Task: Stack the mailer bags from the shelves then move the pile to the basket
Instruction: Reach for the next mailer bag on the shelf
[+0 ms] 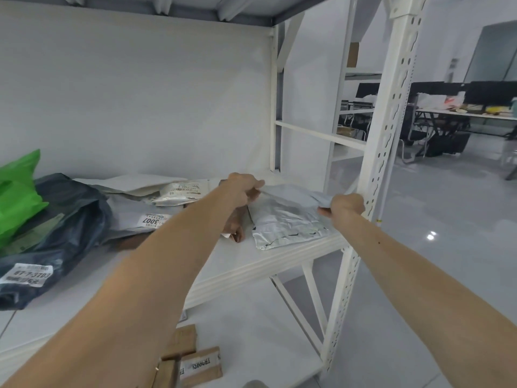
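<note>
A silver-grey mailer bag (288, 219) lies at the right end of the white shelf (251, 264). My left hand (243, 189) pinches its far left corner and my right hand (345, 205) grips its right edge beside the shelf post. Partly under it is a brown mailer (235, 225). To the left lie a grey mailer labelled 3007 (131, 217), a small silver mailer (179, 194), a white mailer (131, 183), a dark blue-black mailer bag (56, 228) with a label, and a green bag (16, 191). No basket is in view.
The white perforated shelf post (389, 127) stands right beside my right hand. Cardboard boxes (193, 359) sit on the lower shelf below. Beyond the rack are a glossy floor and a desk (461, 114) with chairs at the far right.
</note>
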